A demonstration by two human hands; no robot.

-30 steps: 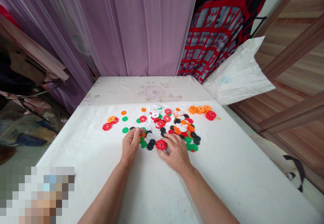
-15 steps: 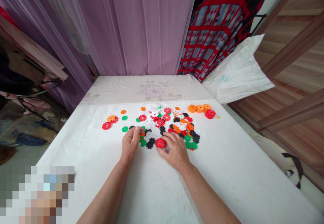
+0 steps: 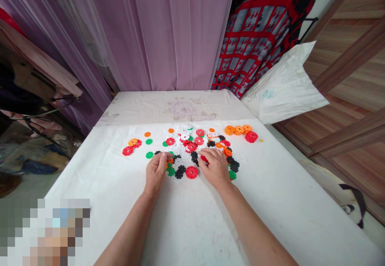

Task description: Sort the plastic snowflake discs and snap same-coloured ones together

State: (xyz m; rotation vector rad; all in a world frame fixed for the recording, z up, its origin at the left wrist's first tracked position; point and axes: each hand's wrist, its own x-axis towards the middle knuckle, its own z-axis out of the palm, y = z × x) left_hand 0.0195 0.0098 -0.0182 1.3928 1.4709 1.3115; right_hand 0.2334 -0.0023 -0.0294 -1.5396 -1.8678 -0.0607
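A heap of flat snowflake-shaped plastic discs (image 3: 192, 146) in red, orange, green, black and white lies on a white sheet (image 3: 186, 210). My left hand (image 3: 156, 172) rests at the heap's left edge, fingers curled and pinched on something small I cannot make out. My right hand (image 3: 215, 166) lies over the heap's right part, fingers bent onto a red piece among the discs. A single red disc (image 3: 191, 172) sits flat between the two hands.
A row of joined orange discs with a red one (image 3: 240, 131) lies at the far right. Loose red, orange and green discs (image 3: 132, 146) lie at the left. A white bag (image 3: 282, 85) leans at the right edge; purple curtains hang behind.
My right hand has left the single red disc and moved up and to the right onto the heap. The left hand has hardly moved.
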